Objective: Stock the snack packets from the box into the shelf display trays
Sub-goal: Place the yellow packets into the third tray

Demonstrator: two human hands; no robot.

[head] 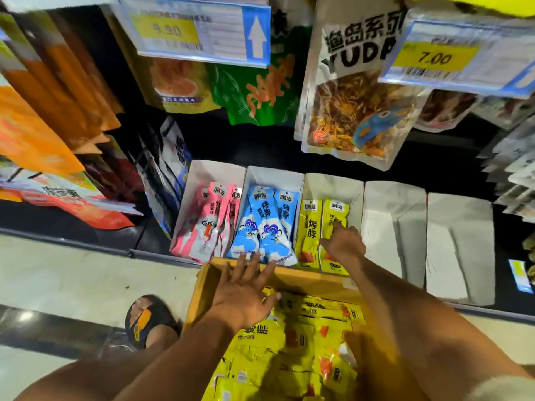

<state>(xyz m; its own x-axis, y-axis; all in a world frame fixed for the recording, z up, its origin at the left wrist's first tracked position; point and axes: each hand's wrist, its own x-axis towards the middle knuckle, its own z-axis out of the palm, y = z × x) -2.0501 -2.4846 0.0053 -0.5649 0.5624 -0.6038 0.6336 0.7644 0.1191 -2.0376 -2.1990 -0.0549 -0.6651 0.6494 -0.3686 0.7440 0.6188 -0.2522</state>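
A cardboard box (289, 277) on the floor holds several yellow snack packets (307, 337). Behind it, white display trays stand on the bottom shelf: one with pink packets (208, 221), one with blue packets (269, 224), one tray (333, 186) with two yellow packets (309, 233). My left hand (246, 293) hovers flat over the box's far edge, fingers spread, holding nothing. My right hand (344, 241) reaches into the yellow tray, its fingers touching the right-hand yellow packet (333, 215); I cannot see whether they pinch it.
Two white trays (393, 227) (460, 241) stand to the right with no packets visible. Hanging snack bags (353, 111) and price tags (202, 30) overhang the shelf above. A sandalled foot (147, 316) rests on the tiled floor left of the box.
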